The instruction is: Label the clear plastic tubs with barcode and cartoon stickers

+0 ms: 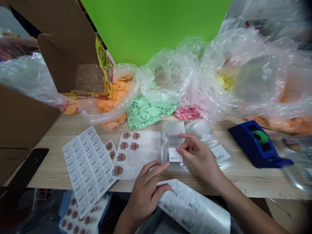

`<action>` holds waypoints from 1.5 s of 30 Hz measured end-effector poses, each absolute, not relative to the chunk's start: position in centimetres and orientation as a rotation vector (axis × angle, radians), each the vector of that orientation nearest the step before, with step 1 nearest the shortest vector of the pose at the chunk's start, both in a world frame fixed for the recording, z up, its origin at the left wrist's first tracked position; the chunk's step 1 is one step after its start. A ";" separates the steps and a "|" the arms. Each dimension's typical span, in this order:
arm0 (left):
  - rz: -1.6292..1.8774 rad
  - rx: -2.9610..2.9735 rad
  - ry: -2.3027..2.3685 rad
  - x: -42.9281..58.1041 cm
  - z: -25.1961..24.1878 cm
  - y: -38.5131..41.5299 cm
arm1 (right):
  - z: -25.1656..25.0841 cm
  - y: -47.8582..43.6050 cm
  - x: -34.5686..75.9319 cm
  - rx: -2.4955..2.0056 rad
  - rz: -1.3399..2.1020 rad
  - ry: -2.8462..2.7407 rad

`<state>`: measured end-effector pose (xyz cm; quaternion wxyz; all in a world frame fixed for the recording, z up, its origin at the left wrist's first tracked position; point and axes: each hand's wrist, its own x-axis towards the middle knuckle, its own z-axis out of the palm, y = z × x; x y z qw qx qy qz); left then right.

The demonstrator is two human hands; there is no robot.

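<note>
My right hand [201, 157] pinches the upper right corner of a white barcode label [175, 155] between thumb and index finger. The label is over the near half of an open clear plastic clamshell box [173, 130]; whether it is stuck down I cannot tell. My left hand [148, 191] grips a sheet of barcode labels [192, 208] by its corner, thumb on top and fingers extended towards the box. The sheet curves down over the table's front edge. Right of the box, a second open clamshell box [225, 161] carries a barcode label [220, 152].
Another barcode sheet [90, 165] and a cartoon sticker sheet [138, 156] lie left. A blue tape dispenser [255, 143] stands right. Behind are bags of orange pieces [118, 92], green pieces [148, 110] and pink pieces [187, 113], and a cardboard box [65, 58]. A dark phone [31, 165] lies far left.
</note>
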<state>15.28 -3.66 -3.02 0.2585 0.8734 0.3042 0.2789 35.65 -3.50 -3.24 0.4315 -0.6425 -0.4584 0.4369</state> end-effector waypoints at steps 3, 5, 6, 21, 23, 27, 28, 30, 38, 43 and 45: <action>0.709 2.356 0.807 15.8 -3.4 -3.0 | -3.7 -3.8 35.5 -1.654 1.009 -1.209; 0.672 2.358 0.788 16.2 -3.5 -2.6 | -3.8 -4.0 35.2 -1.702 0.928 -1.264; 0.653 2.360 0.780 16.3 -3.5 -2.5 | -3.7 -4.1 35.1 -1.727 0.880 -1.301; 0.748 2.306 0.819 15.6 -7.0 -4.2 | -3.4 -4.1 36.8 -1.582 0.784 -1.798; 0.772 2.271 0.888 15.2 -7.9 -5.4 | -3.0 -3.9 37.2 -1.475 0.962 -1.832; 0.770 2.295 0.928 14.9 -8.1 -6.4 | -2.2 -2.6 38.2 -1.489 1.130 -1.694; 0.795 2.329 0.913 15.2 -7.8 -6.2 | -2.1 -2.1 38.3 -1.489 1.187 -1.660; 0.851 2.424 0.854 16.0 -6.9 -5.3 | -1.8 -1.3 38.5 -1.482 1.289 -1.606; 0.571 2.453 0.738 19.4 -4.4 -1.9 | 1.9 -1.3 43.4 -1.254 1.266 -1.390; 0.725 2.305 0.668 18.2 -4.3 -2.5 | 1.5 -4.7 48.8 -1.461 1.210 -1.764; 0.797 2.081 0.748 17.5 -3.9 -3.1 | 0.0 -6.0 49.8 -1.539 1.223 -1.923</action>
